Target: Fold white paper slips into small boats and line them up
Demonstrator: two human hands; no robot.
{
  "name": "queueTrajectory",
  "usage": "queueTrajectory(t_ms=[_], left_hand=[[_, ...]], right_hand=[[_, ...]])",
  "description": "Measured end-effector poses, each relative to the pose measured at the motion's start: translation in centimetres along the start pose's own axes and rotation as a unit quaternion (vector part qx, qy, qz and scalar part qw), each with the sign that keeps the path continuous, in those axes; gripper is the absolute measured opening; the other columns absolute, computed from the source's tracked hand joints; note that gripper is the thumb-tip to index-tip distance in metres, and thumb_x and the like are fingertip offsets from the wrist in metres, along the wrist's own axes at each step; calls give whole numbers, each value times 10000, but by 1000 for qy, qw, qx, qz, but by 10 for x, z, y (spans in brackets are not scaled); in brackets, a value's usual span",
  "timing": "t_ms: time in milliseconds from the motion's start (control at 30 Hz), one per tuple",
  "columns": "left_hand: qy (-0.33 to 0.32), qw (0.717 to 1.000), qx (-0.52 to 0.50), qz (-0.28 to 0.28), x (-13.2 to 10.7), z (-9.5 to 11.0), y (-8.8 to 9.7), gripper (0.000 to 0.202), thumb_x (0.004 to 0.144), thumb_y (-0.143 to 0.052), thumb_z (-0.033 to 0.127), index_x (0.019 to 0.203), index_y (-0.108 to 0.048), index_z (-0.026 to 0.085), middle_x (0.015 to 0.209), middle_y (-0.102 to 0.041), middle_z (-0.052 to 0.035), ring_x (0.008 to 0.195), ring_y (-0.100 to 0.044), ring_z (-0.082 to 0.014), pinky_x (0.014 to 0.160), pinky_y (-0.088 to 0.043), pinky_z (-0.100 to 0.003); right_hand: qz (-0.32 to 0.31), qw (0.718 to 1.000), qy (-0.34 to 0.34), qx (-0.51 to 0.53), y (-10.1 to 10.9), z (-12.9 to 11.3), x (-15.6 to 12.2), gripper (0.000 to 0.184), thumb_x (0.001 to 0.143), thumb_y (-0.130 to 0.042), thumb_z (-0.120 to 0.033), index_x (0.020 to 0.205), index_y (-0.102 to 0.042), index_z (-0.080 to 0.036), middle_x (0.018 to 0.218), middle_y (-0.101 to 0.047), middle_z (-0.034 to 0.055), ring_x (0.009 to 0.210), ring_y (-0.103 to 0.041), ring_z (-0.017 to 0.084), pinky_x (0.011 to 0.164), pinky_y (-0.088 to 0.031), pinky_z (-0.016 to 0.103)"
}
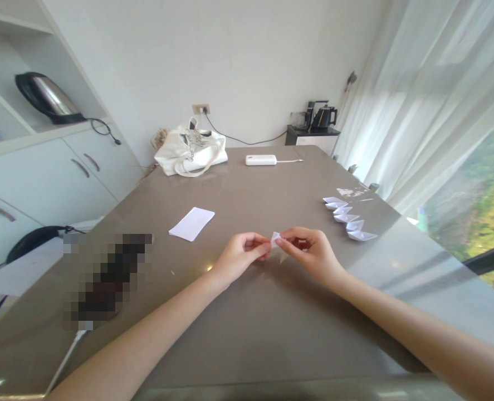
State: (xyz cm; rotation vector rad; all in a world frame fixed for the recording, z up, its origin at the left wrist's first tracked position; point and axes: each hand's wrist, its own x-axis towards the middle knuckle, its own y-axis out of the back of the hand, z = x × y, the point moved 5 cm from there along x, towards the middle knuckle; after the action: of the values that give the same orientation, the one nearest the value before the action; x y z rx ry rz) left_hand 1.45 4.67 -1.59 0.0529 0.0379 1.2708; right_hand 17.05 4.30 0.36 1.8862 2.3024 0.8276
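Observation:
Both my hands meet over the middle of the grey table. My left hand and my right hand each pinch one side of a small folded piece of white paper, held just above the tabletop. The fingers of both hands are curled closed on it. A flat sheet of white paper lies to the left of my hands. A row of several small folded white paper boats sits to the right, beyond my right hand.
At the far end of the table lie a white handbag and a white power bank with its cable. A pixelated dark object stands near the left edge. Cabinets with a kettle line the left; curtains hang on the right.

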Motion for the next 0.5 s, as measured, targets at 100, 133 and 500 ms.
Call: queueTrajectory(t_ms=[100, 133, 500], left_hand=[[-67, 996, 51, 12, -2, 9, 0, 396, 739, -692, 322, 1088, -594, 161, 997, -663, -89, 791, -648, -154, 688, -523, -259], [-90, 994, 63, 8, -2, 12, 0, 401, 748, -684, 302, 1116, -586, 178, 1058, -652, -93, 834, -648, -160, 711, -528, -263], [-149, 981, 121, 26, -10, 28, 0, 189, 786, -648, 268, 935, -654, 152, 899, -704, -65, 807, -662, -160, 759, -528, -265]], right_hand=[[-8, 1000, 10, 10, 2, -4, 2, 297, 804, -601, -453, 771, -695, -174, 735, -633, 51, 669, -561, 162, 559, -437, 250], [-13, 1000, 14, 16, 2, -5, 2, 294, 800, -606, -452, 752, -692, -175, 743, -626, 52, 680, -561, 161, 560, -438, 245], [-122, 966, -72, 214, -13, -7, 0, 319, 782, -625, -473, 794, -592, -156, 652, -612, 14, 579, -595, 123, 509, -483, 222]])
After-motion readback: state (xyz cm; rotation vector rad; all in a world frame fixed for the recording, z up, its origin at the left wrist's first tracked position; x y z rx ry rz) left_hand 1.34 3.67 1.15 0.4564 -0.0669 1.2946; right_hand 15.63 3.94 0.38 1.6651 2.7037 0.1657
